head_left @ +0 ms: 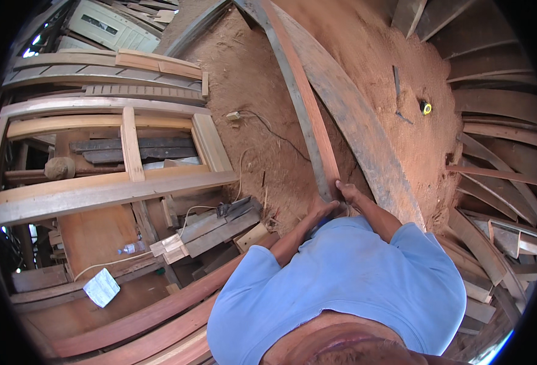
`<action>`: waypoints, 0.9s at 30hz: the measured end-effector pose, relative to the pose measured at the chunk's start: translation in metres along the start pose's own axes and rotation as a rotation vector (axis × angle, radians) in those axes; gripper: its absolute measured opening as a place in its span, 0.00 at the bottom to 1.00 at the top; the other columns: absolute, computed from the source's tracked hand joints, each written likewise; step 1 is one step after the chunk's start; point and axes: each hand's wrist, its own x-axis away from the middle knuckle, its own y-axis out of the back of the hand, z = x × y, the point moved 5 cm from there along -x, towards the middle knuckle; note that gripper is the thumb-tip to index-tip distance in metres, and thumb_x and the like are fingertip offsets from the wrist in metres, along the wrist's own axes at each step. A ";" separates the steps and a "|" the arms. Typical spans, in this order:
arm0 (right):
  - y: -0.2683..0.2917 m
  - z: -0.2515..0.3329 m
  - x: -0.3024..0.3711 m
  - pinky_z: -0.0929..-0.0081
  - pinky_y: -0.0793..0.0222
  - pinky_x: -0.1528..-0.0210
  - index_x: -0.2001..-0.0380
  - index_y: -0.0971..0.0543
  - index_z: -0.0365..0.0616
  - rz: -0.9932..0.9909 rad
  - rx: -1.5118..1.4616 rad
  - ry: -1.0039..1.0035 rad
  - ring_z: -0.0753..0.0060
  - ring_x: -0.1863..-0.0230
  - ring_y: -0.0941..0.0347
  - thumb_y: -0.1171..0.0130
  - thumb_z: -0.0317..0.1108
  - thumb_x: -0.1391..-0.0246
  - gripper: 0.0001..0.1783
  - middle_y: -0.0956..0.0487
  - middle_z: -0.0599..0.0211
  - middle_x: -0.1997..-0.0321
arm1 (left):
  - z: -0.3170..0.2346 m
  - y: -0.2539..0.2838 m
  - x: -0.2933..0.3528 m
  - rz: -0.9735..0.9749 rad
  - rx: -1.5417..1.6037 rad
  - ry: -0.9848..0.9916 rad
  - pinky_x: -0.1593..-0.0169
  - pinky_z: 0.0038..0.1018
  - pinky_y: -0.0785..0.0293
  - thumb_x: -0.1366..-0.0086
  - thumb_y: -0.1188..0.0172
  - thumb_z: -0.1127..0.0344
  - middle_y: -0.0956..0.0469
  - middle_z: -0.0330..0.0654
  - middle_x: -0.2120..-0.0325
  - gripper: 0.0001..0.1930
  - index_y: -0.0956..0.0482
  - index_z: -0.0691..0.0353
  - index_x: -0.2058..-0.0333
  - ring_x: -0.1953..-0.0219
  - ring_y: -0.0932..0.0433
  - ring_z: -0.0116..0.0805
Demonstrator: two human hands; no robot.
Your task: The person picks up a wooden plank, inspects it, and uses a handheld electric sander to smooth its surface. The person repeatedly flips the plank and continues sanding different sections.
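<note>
**Two hands on a long red plank**

Where the sawdust floor [250,79] spreads out wide and reddish brown, a long red plank [308,103] runs over it from the top of the picture down to the person. A wider grey board [365,128] lies just beside the plank on its right. To the left stands a big wooden frame [116,182] made of pale bars, with more boards stacked under it and behind it. Curved boards [493,109] are piled on the right side.

Both hands meet at the near end of the plank. The right hand [346,191] is curled around the plank's end and grips it. The left hand [323,210] is just below, pressed against the same end, but its fingers are partly hidden, so I cannot tell if it is closed.

A thin cord [274,131] lies on the sawdust near the frame. A white paper [102,286] rests on a board at the lower left. A small yellow tape measure [426,107] sits far off on the floor, to the right.
</note>
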 end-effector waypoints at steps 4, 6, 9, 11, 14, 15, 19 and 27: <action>0.002 -0.015 -0.012 0.58 0.37 0.34 0.39 0.30 0.25 0.036 -0.162 -0.040 0.54 0.34 0.31 0.50 0.58 0.32 0.40 0.27 0.44 0.36 | -0.033 -0.006 0.004 0.036 -0.134 0.077 0.46 0.41 0.24 0.56 0.27 0.43 0.20 0.59 0.53 0.47 0.31 0.67 0.42 0.49 0.19 0.54; 0.009 -0.031 -0.029 0.61 0.31 0.40 0.42 0.26 0.29 0.022 -0.204 -0.063 0.56 0.40 0.26 0.51 0.56 0.31 0.36 0.22 0.49 0.42 | -0.042 -0.017 -0.002 0.067 -0.268 0.145 0.46 0.42 0.24 0.57 0.27 0.40 0.20 0.60 0.53 0.49 0.31 0.67 0.42 0.50 0.19 0.55; 0.011 -0.026 -0.022 0.65 0.25 0.53 0.46 0.22 0.33 0.059 -0.316 -0.071 0.61 0.51 0.21 0.51 0.55 0.31 0.32 0.18 0.56 0.51 | -0.062 -0.026 0.001 0.007 -0.394 0.263 0.47 0.44 0.23 0.58 0.28 0.37 0.20 0.61 0.53 0.52 0.32 0.69 0.42 0.51 0.19 0.58; 0.019 -0.029 -0.025 0.65 0.24 0.61 0.48 0.20 0.34 0.042 -0.296 0.010 0.64 0.59 0.20 0.51 0.55 0.31 0.31 0.17 0.59 0.55 | -0.053 -0.027 -0.002 0.003 -0.273 0.108 0.48 0.44 0.23 0.56 0.26 0.40 0.19 0.57 0.54 0.50 0.32 0.70 0.42 0.51 0.19 0.56; 0.026 0.009 -0.004 0.64 0.32 0.39 0.42 0.25 0.31 0.048 0.027 0.120 0.58 0.41 0.25 0.47 0.57 0.35 0.37 0.21 0.48 0.42 | -0.032 -0.024 -0.010 0.219 0.263 -0.107 0.47 0.43 0.24 0.53 0.24 0.46 0.21 0.55 0.51 0.49 0.36 0.70 0.39 0.47 0.21 0.50; 0.030 0.023 0.001 0.65 0.29 0.45 0.41 0.26 0.31 -0.058 0.052 0.165 0.60 0.47 0.24 0.45 0.57 0.36 0.37 0.20 0.50 0.46 | -0.033 -0.026 -0.010 0.341 0.504 -0.193 0.46 0.43 0.24 0.52 0.23 0.49 0.23 0.54 0.48 0.50 0.38 0.70 0.38 0.45 0.22 0.47; 0.029 0.057 0.019 0.60 0.28 0.44 0.35 0.38 0.29 -0.290 0.372 0.353 0.47 0.46 0.23 0.34 0.58 0.47 0.50 0.22 0.42 0.46 | 0.016 -0.042 -0.022 0.318 0.584 -0.016 0.41 0.39 0.27 0.52 0.21 0.55 0.36 0.55 0.38 0.64 0.61 0.68 0.30 0.38 0.32 0.42; 0.004 0.085 0.038 0.56 0.31 0.37 0.34 0.49 0.20 -0.251 0.753 0.129 0.37 0.39 0.27 0.31 0.54 0.53 0.60 0.27 0.25 0.43 | 0.033 -0.096 -0.042 0.354 0.516 0.007 0.29 0.46 0.43 0.55 0.19 0.48 0.53 0.60 0.29 0.79 0.84 0.63 0.30 0.27 0.51 0.52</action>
